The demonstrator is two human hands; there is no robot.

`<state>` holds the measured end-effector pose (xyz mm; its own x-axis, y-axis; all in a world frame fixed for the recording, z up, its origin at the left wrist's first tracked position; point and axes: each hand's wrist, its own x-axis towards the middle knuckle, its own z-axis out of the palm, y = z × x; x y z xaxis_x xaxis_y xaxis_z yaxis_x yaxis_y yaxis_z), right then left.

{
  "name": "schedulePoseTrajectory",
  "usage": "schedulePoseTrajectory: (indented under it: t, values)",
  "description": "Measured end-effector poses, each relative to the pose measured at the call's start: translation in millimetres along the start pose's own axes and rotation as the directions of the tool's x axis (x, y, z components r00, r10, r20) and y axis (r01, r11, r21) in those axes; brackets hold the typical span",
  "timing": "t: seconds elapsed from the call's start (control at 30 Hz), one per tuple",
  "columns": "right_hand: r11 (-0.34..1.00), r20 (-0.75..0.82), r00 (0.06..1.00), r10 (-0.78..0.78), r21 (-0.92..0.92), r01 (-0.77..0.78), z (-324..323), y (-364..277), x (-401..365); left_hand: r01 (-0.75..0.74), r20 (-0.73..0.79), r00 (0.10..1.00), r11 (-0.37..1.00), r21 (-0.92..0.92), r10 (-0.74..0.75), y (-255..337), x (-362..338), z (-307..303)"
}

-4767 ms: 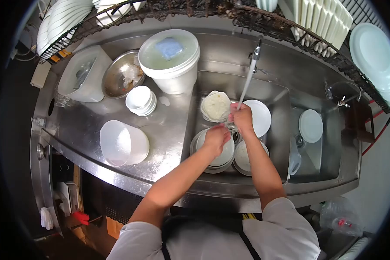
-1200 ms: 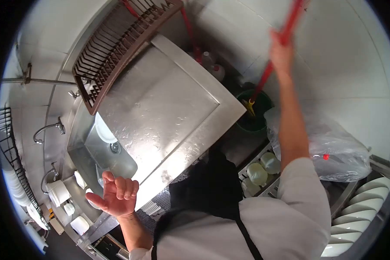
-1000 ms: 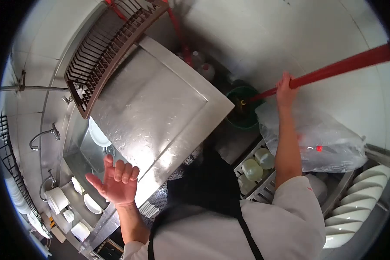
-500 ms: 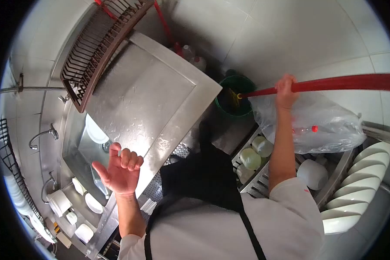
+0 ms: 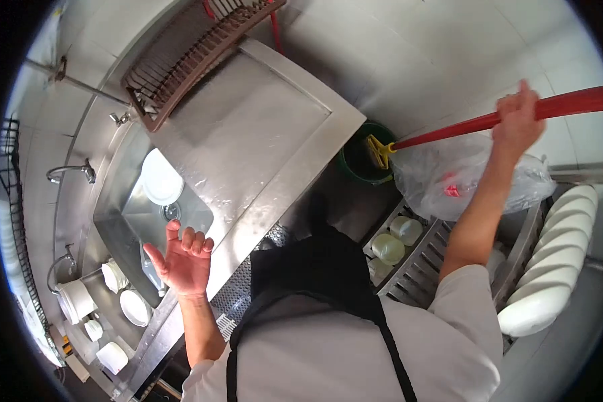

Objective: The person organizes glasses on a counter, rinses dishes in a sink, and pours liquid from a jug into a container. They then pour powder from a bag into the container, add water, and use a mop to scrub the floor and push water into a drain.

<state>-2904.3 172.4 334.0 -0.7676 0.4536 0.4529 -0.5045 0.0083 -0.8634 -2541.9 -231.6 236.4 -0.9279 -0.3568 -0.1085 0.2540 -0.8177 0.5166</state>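
Note:
My right hand (image 5: 518, 126) grips the red handle of a mop (image 5: 442, 132), slightly blurred. The handle slants from the right edge down to a yellow clamp head (image 5: 380, 151), which sits at the mouth of a green bucket (image 5: 342, 161) on the floor by the wall. Whatever hangs below the clamp is hidden in the bucket. My left hand (image 5: 186, 261) is raised near the sink's edge, palm up, thumb apart and fingers loosely bent, with nothing in it.
A metal counter (image 5: 268, 120) carries a brown dish rack (image 5: 201, 60). The sink (image 5: 124, 201) holds a white plate (image 5: 161, 177). To my right are a clear plastic bag (image 5: 476, 177), tubs with pale green lids (image 5: 388, 248) and a row of white bowls (image 5: 556, 258).
My right hand has moved up and to the right along with the mop, and the yellow clamp now shows more at the bucket's mouth. The view has shifted; my left hand keeps its pose.

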Motion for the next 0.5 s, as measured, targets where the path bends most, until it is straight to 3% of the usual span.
schedulePoseTrajectory:
  t: [0.2, 0.27, 0.37, 0.5]
  values:
    - [0.941, -0.099, 0.94, -0.328, -0.118, 0.316, 17.0, -155.2, -39.5, 0.015, 0.134, 0.991, 1.0, 0.002, -0.015, 56.7, -45.6, -44.5]
    - [0.904, -0.055, 0.911, -0.409, -0.16, 0.396, 12.2, -196.1, -54.2, 0.028, 0.144, 0.989, 1.0, -0.003, -0.027, 76.7, -66.8, -60.4]
    - [0.863, -0.048, 0.871, -0.489, -0.168, 0.476, 15.7, -238.8, -93.1, 0.053, 0.152, 0.987, 0.999, -0.009, -0.051, 101.4, -89.2, -76.8]
    - [0.879, -0.057, 0.879, -0.473, -0.093, 0.467, 17.1, -280.9, -130.1, 0.077, 0.161, 0.984, 0.997, -0.019, -0.073, 117.2, -114.7, -96.3]
